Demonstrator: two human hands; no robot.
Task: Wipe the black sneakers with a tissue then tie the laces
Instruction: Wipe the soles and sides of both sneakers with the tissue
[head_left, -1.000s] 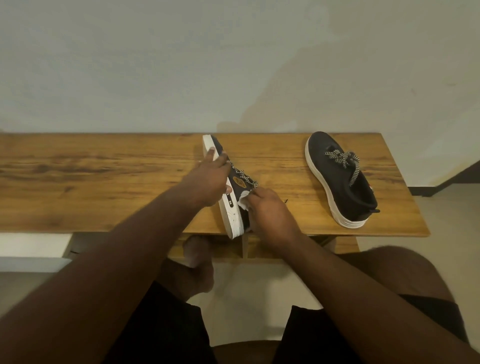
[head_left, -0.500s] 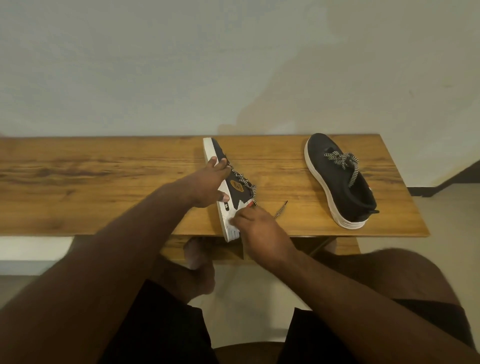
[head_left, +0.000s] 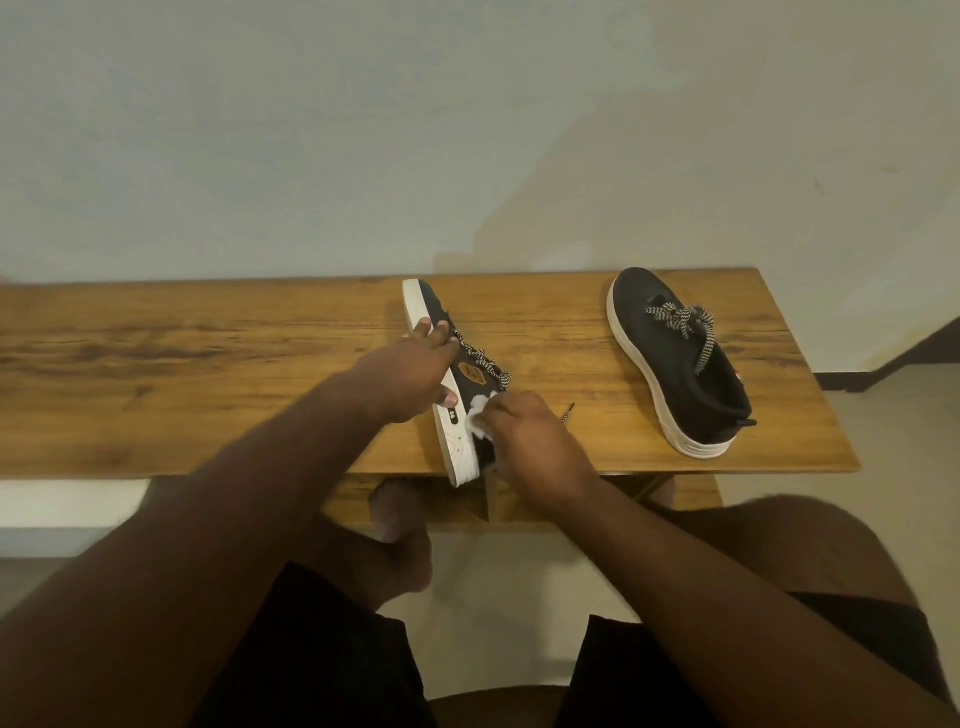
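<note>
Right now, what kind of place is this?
Probably a room in a home: a wooden bench against a plain painted wall, a tiled floor, and a person sitting barefoot wiping a sneaker.

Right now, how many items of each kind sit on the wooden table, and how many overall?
Black sneakers with white soles: 2, one tipped on its side, one upright on its sole.
White crumpled tissue: 1, held by the right hand against the tipped sneaker.
Total: 3.

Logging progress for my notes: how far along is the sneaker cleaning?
In hand: the left hand steadies the tipped sneaker while the right hand rubs a tissue on its side. Left: its loose lace; the other sneaker lies untouched, wiping unconfirmed.
</note>
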